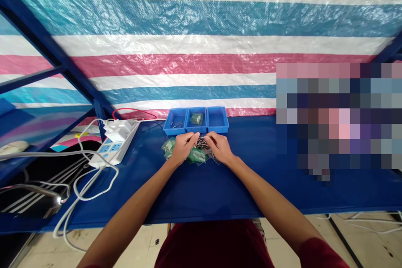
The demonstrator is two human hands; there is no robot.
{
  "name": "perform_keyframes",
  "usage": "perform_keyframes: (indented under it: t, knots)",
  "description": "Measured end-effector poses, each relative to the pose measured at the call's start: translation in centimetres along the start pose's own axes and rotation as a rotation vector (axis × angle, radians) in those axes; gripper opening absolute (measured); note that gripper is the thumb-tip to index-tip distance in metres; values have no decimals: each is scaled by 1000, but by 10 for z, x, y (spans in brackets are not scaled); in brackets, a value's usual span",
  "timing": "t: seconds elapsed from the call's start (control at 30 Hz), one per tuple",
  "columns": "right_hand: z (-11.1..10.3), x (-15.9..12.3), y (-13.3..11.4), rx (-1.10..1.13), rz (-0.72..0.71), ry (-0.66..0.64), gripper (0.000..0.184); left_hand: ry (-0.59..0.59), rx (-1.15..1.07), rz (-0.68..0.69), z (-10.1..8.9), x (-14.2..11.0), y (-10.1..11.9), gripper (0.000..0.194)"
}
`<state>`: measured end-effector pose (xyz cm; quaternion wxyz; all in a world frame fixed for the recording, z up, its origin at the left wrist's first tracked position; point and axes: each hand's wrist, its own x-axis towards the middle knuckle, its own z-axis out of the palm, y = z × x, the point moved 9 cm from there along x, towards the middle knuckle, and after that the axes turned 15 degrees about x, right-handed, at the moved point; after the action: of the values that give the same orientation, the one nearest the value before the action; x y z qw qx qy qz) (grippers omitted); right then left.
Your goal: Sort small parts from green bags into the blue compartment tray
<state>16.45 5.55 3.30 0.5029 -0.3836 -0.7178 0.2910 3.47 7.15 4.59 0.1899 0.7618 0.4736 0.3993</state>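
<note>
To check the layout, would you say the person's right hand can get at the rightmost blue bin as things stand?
Probably yes: the right hand sits just in front of the rightmost blue bin, with nothing visible between them.

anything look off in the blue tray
Slightly: two loose screws lie bare in the left compartment of the blue parts tray, which looks odd because the middle compartment holds a bagged packet.

Bright even light, glare on plastic tarp (201, 19), bowed edges
</note>
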Motion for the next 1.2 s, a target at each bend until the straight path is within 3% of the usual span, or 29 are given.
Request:
perform_keyframes:
  t: [0.2,0.4,0.53,0.63,0.77,0.87,1.0,1.07,1.13,1.2]
  knots:
    - [4,-1,-9,25,-62,-34,32,49,-37,-43,-4,-1,-4,52]
    - [2,0,-6,39,-43,0,34,64,-168,-37,-4,0,-9,26]
    - [4,1,-2,8,-23,-8,36,53,-180,-11,-3,0,-8,25]
    - [6,1,0,7,-22,-22,37,63,-115,36,-5,0,-3,26]
    - [0,1,5,-20,5,58,39,116,117,137,-10,-2,8,25]
    - [-7,1,6,-39,13,127,42,256,317,338,-20,-9,24,22]
    - [-10,1,4,-43,12,143,44,584,537,609,-46,-29,44,13]
    - [-8,1,2,-39,6,128,44,726,621,601,-63,-33,42,11]
    - [-7,1,1,-33,-6,119,43,833,665,508,-81,-30,33,14]
    - [-6,1,0,-36,-16,117,43,788,711,321,-92,-16,14,22]
